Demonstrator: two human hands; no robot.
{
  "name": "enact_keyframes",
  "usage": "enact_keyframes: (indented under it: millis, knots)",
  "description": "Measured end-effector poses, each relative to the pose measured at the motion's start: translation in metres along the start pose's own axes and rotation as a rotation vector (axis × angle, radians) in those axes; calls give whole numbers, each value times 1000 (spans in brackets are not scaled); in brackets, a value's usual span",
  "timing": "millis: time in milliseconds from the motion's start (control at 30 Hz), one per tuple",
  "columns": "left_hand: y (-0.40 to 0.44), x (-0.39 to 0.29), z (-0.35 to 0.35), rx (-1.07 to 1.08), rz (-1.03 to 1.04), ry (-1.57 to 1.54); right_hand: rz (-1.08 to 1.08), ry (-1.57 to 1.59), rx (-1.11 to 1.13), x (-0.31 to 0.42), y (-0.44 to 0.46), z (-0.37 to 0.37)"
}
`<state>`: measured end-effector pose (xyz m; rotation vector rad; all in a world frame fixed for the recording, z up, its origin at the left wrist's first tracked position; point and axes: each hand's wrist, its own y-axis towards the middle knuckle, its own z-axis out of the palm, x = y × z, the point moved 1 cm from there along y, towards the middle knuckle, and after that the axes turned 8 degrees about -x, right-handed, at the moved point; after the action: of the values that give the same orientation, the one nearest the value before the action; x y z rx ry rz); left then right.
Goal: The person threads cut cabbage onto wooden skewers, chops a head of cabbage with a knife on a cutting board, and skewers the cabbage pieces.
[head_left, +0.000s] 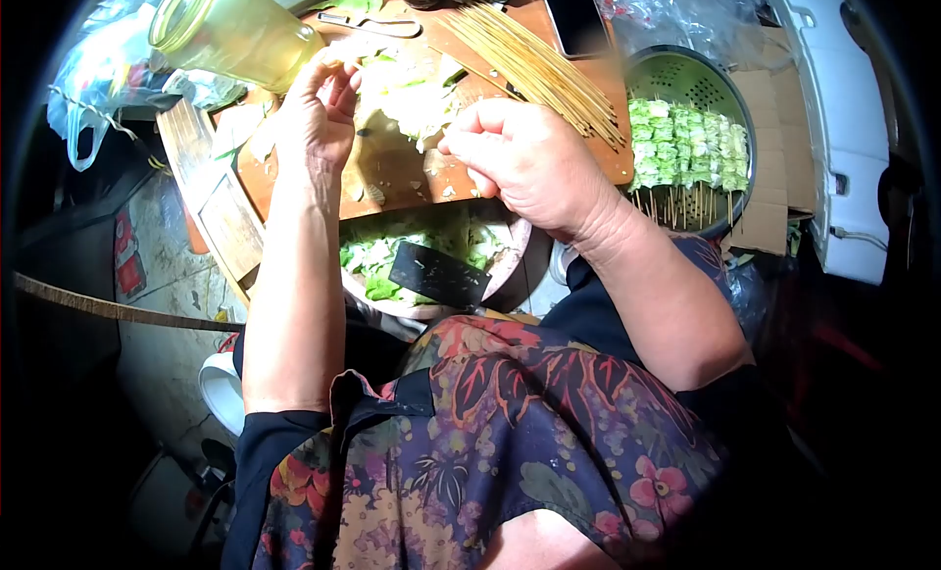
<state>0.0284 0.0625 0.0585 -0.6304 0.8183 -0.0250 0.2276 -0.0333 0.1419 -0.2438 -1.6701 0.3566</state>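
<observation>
Leafy sticks [676, 144] are sitting done at right; leaves [397, 95] and bare sticks [539, 60] are waiting. Left hand [321, 114] and right hand [537, 160] are curling fingers; can't tell what they're gripping.

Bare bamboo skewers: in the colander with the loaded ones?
No, the bare skewers lie on the wooden board, left of the colander holding the loaded skewers.

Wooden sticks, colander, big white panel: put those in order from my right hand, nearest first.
1. Wooden sticks: just beyond your right hand.
2. Colander: to its right.
3. Big white panel: farther right, past the colander.
</observation>
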Motion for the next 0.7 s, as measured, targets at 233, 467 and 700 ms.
enact_keyframes:
  millis: [233,467,700]
  knots:
    - [0,-15,-12,12,55,-29,-14,-23,42,3,-4,9]
    - [2,-18,-14,90,78,24,-65,-66,48,2,-1,12]
    - [-11,-18,-2,134,262,183,-6,-40,55,4,-4,11]
